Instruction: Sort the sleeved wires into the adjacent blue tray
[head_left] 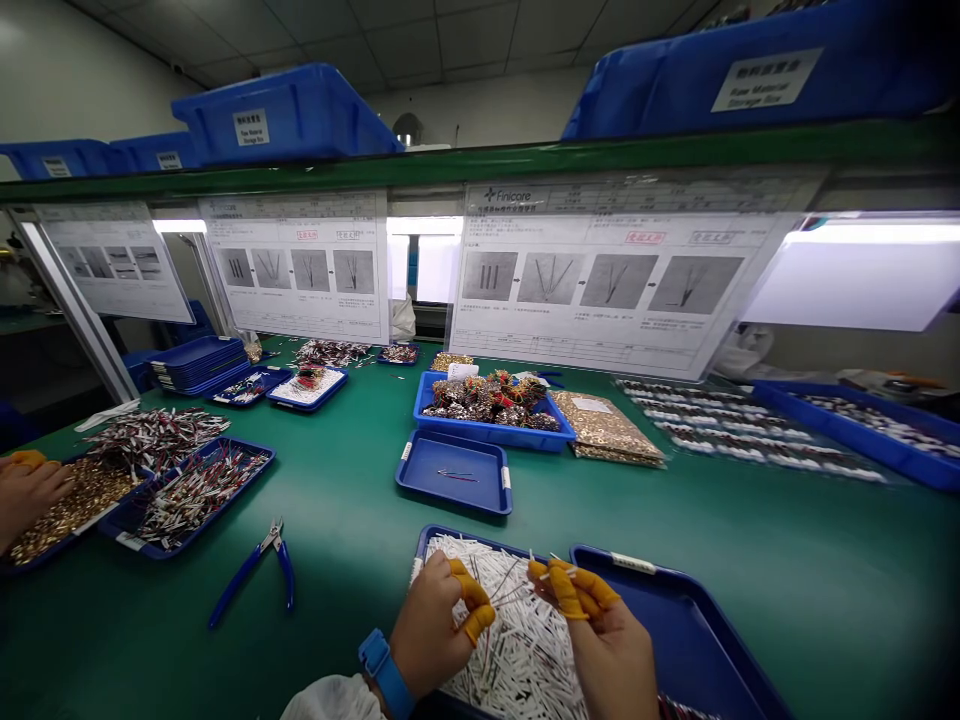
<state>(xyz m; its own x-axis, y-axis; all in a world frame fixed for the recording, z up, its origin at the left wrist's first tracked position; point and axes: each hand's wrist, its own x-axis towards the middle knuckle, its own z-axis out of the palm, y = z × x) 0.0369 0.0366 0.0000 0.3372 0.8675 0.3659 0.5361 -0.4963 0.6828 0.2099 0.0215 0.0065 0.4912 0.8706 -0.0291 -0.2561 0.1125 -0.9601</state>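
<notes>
Over a blue tray [424, 545] heaped with short white tubes [517, 640], both hands pinch at thin wires [510, 592]. My left hand [431, 620], with orange finger cots and a blue wrist strap [386, 668], closes thumb and fingers on the wire ends. Facing it, my right hand [604, 625], also in orange finger cots, is closed on a small white tube [559, 572] near the wires' other end. Whether the wires run inside that tube cannot be made out. Beyond, a blue tray [454, 495] holds a few thin wires [457, 475].
A blue tray [697, 620] lies at right. Cutting pliers [262, 565] rest at left, near a tray of wired pieces [202, 500]. Another person's hand [30, 495] is over brass-coloured parts [90, 495]. A blue bin [491, 432] of wire bundles stands behind, under a shelf [480, 160].
</notes>
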